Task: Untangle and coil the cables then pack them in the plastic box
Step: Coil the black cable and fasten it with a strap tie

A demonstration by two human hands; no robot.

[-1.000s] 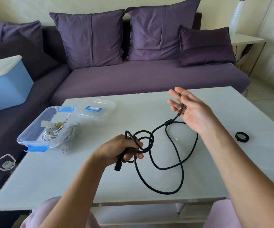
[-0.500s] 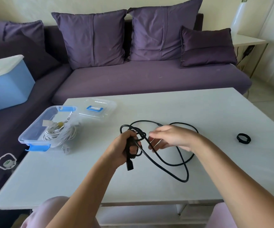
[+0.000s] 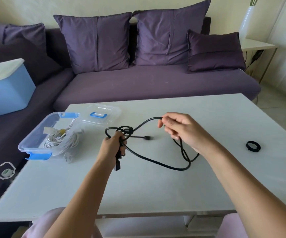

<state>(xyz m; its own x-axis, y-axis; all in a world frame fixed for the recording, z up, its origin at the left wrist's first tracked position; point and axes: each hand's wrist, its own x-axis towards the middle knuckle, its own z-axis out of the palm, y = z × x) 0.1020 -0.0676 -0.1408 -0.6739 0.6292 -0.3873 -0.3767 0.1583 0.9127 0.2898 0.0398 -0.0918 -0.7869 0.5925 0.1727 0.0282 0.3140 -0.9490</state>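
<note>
Black cable (image 3: 156,159) is gripped w/ both hands over mid tabletop (image 3: 156,189): left hand (image 3: 112,148) is closed round the bunched loops, plug end hung below the fist; right hand (image 3: 181,129) is pinched on a raised loop. Plastic box (image 3: 36,143), open, is set at the tabletop's far-left corner w/ white cable (image 3: 61,140) coiled inside, lid (image 3: 102,114) just beside it.

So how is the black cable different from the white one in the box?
The black cable is loose and tangled, held by the left hand and right hand; the white cable is already coiled. The black cable hangs over the table; the white cable lies in the plastic box. Both are long.
</note>
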